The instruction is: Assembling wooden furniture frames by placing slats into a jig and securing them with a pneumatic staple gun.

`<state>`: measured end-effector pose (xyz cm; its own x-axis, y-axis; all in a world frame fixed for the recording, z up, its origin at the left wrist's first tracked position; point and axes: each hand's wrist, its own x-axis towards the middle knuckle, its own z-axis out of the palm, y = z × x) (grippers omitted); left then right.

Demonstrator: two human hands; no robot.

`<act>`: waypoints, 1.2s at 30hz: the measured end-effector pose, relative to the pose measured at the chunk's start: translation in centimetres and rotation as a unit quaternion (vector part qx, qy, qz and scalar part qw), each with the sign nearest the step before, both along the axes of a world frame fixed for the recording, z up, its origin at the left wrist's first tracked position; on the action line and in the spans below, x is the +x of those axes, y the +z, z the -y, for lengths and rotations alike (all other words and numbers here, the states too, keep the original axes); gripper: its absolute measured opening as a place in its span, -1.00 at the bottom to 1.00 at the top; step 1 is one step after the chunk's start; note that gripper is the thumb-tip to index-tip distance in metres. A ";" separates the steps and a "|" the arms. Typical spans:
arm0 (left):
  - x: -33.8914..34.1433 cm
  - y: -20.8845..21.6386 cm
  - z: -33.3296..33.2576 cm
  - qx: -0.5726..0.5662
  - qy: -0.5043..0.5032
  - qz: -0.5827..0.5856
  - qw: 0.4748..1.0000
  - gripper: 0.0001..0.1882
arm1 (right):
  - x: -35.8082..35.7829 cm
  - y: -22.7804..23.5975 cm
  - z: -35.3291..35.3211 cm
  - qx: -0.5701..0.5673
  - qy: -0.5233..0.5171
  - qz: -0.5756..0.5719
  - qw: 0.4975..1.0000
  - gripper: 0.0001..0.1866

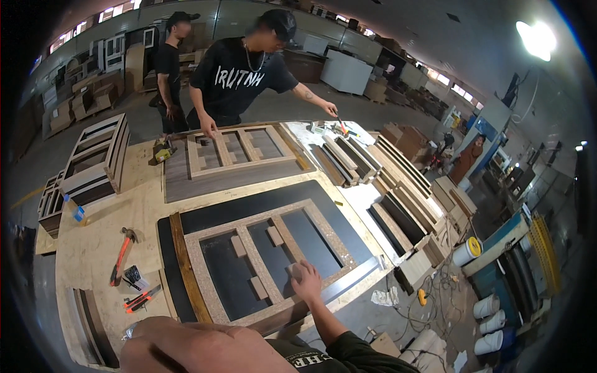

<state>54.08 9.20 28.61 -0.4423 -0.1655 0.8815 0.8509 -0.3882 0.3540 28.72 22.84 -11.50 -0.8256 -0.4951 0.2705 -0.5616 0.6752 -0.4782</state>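
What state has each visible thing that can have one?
Brown rectangular chipboard frame, flat on the flat black panel
Pale rectangular wooden frame, lying flat
Orange-handled claw hammer, lying flat
Slender orange-and-black tools, lying flat
White overhead lamp, lit
Right hand, at chipboard frame, grip unclear

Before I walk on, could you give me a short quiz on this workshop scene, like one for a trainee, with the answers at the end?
1. Multiple choice: how many large openings does the near wooden frame have? a) two b) three c) five
2. True or false: the hammer lies to the left of that frame.
3. Short answer: which hand of the person wearing the camera reaches over that frame?

Key:
1. b, since two inner bars divide it.
2. True.
3. The right hand.
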 end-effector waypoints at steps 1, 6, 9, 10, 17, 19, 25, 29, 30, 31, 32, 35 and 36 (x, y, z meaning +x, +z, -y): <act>0.2 0.1 -0.4 0.011 0.014 0.017 1.000 -0.89 | 0.0 0.0 0.0 0.002 -0.002 0.003 1.000 -0.45; 0.3 0.5 0.6 -0.012 0.016 0.043 0.999 -0.87 | 0.1 0.0 -0.1 0.004 -0.007 0.000 1.000 -0.45; -0.5 -0.6 0.5 -0.032 -0.022 -0.022 0.999 -0.86 | 0.4 -0.2 -0.1 0.002 -0.005 -0.003 1.000 -0.45; -0.6 -0.9 0.2 0.004 -0.017 -0.063 0.998 -0.86 | 0.5 -0.3 0.0 -0.001 -0.001 -0.004 1.000 -0.45; 0.9 -2.7 4.3 -0.014 0.154 0.092 0.984 -0.80 | -0.7 -1.2 0.0 -0.050 -0.018 0.057 0.997 -0.45; -1.9 -7.7 8.2 0.040 0.384 0.186 0.904 -0.82 | -1.8 0.3 -0.4 -0.070 -0.046 0.114 0.990 -0.43; -2.7 -35.3 16.2 -0.217 0.629 0.547 0.508 -0.54 | -3.9 -0.1 2.3 0.029 -0.045 0.083 0.995 -0.31; -4.0 -39.3 10.0 -0.304 0.539 0.702 0.354 -0.01 | -5.9 0.0 3.3 0.062 -0.063 0.083 0.993 -0.36; -4.2 -39.6 9.5 -0.356 0.542 0.696 0.310 0.05 | -6.2 0.3 3.7 0.066 -0.063 0.084 0.992 -0.36; -4.2 -39.3 9.3 -0.352 0.538 0.697 0.317 -0.01 | -6.6 0.7 4.2 0.093 -0.060 0.112 0.988 -0.36; -4.0 -40.4 9.6 -0.350 0.535 0.699 0.319 -0.01 | -6.8 1.0 4.6 0.120 -0.057 0.140 0.981 -0.36; -4.1 -41.6 10.0 -0.344 0.592 0.630 0.365 -0.22 | -7.4 1.2 5.1 0.117 -0.056 0.118 0.985 -0.49; -4.3 -41.5 10.0 -0.346 0.589 0.626 0.375 -0.22 | -7.4 1.4 5.0 0.118 -0.066 0.113 0.984 -0.49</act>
